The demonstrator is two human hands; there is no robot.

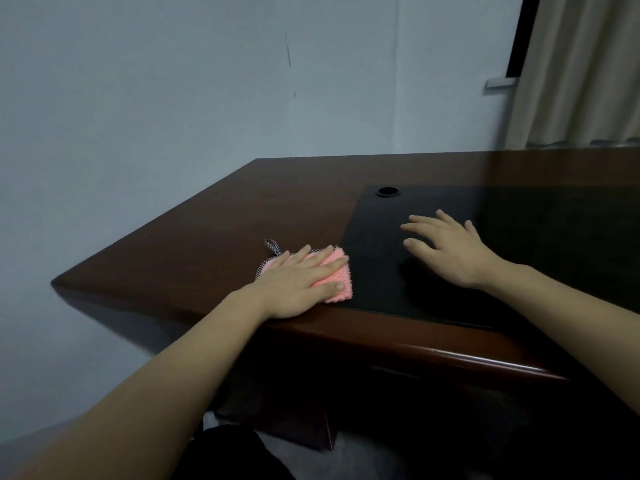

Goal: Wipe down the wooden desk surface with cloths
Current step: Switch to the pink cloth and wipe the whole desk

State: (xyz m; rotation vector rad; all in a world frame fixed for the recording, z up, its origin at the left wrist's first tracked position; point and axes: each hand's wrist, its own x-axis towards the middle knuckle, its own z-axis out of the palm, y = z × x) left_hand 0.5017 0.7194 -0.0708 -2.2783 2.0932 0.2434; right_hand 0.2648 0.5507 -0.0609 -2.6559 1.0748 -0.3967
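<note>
Dark brown wood, glossy: the desk [214,216] runs from a near-left corner toward the far right, under a pale bluish wall [173,81]. A black inset panel [381,230] covers its right part, with a round cable hole [387,192] at the panel's far-left corner. Cream curtain [581,71] hangs far right. Left hand [294,282] lies flat, fingers straight, pressing a pink cloth [337,273] on the wood beside the panel's left edge; a grey loop [272,245] sticks out on the far side. Right hand [446,247] rests on the panel, fingers spread and relaxed, holding nothing.
</note>
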